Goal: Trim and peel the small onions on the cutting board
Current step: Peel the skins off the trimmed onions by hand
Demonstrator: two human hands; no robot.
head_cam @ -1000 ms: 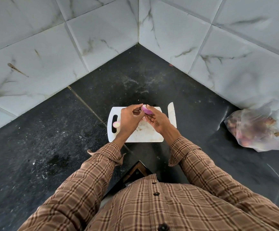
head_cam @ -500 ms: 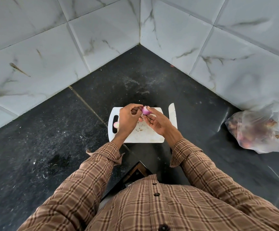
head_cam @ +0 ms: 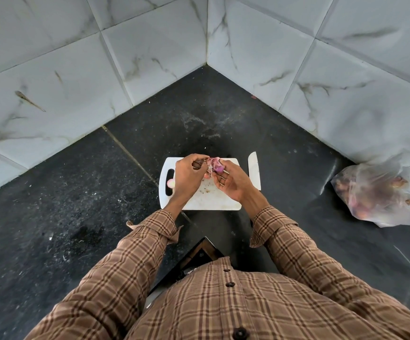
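A small purple onion (head_cam: 216, 165) is held above the white cutting board (head_cam: 213, 201), between both hands. My right hand (head_cam: 233, 182) cradles it in the fingertips. My left hand (head_cam: 188, 176) pinches a strip of papery skin that hangs off the onion's left side. A pale peeled onion (head_cam: 170, 183) lies on the board by the handle slot, partly hidden behind my left hand. Small bits of skin are scattered on the board below the hands.
A knife blade (head_cam: 254, 171) lies flat on the black counter along the board's right edge. A clear plastic bag of onions (head_cam: 380, 195) rests at the right against the marble-tiled wall. The two tiled walls meet in a corner behind the board.
The skin has come loose from the onion and now hangs between my hands. Both hands stay over the board's far edge, with the right hand turned more palm-up.
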